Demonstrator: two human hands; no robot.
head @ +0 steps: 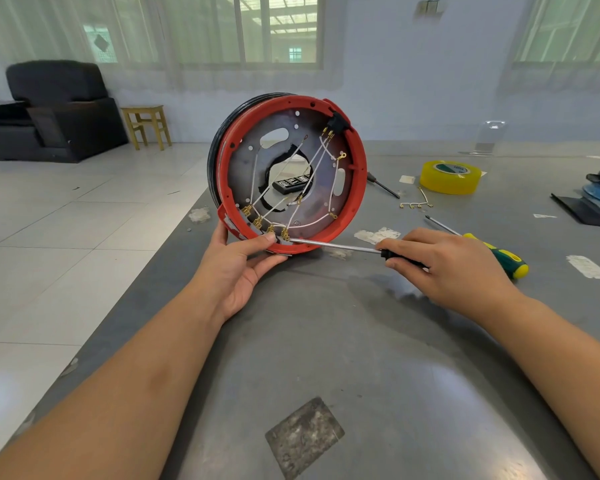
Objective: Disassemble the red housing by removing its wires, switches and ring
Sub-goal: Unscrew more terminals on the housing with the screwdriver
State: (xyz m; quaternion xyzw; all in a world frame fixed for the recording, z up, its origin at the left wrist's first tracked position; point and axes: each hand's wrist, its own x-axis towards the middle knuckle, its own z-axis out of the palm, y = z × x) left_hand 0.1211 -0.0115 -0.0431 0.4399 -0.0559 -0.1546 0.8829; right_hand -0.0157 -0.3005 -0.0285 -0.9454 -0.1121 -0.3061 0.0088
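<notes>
the left hand (238, 268) is gripping the lower rim of the red housing (355, 188), standing on edge on the surface (361, 341), while the right hand's (444, 265) fingers are curling around a screwdriver (333, 244) touching the wire terminals (284, 233).

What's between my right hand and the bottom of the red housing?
In the head view, only the screwdriver shaft: the right hand grips its handle, and the tip reaches the brass terminals at the red housing rim.
</notes>
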